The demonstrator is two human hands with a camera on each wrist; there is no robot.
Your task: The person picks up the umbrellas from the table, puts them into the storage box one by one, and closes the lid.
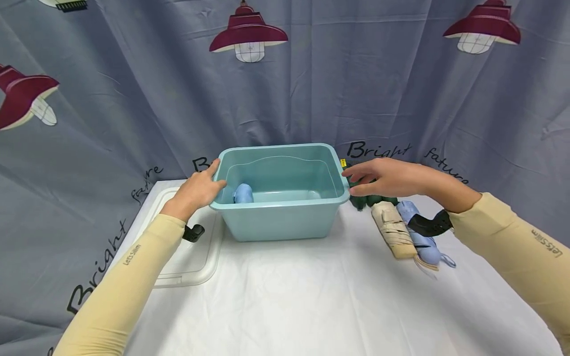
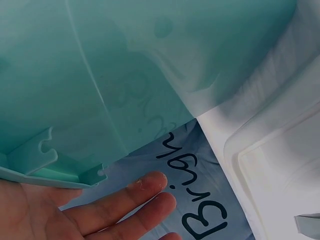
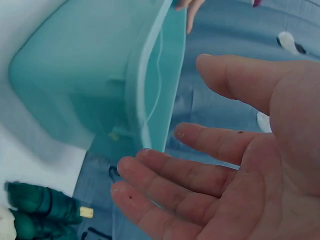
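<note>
A teal plastic bin (image 1: 273,222) stands upright with its open top showing. At its left rim is my left hand (image 1: 198,190), thumb over the edge. The left wrist view shows this hand's fingers (image 2: 120,205) stretched out straight below the rim. My right hand (image 1: 387,177) is beside the right rim, fingers spread and slightly bent, palm facing the bin. Nothing lies in the right hand (image 3: 210,175), seen close up in the right wrist view. Inside the bin, at the left, a light blue rolled bundle (image 1: 243,193) shows partly over the front wall.
A white lid (image 1: 191,277) lies flat left of the bin. On the right are a beige rolled bundle (image 1: 393,230), a light blue one (image 1: 420,237) with a loop, and dark green ones (image 3: 37,200). A grey printed curtain (image 1: 311,89) hangs behind the white-covered table (image 1: 285,296).
</note>
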